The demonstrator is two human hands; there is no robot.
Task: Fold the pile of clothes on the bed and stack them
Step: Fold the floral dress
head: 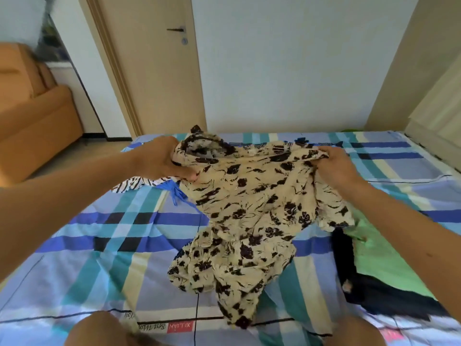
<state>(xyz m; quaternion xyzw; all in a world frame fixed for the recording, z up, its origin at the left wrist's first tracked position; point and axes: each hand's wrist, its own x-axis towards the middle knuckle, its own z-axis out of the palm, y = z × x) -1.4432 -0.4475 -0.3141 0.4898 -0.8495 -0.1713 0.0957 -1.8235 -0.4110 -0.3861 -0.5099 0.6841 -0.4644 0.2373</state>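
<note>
Two hands: left hand grips the cream floral garment at its far left corner; right hand pinches its far right edge.
Garment: spread mid-bed, near end crumpled.
Surface: plaid blue sheet; green garment and black garment at right, striped garment just beside left hand.
Room: closed door, pale wall, orange sofa far left.
</note>
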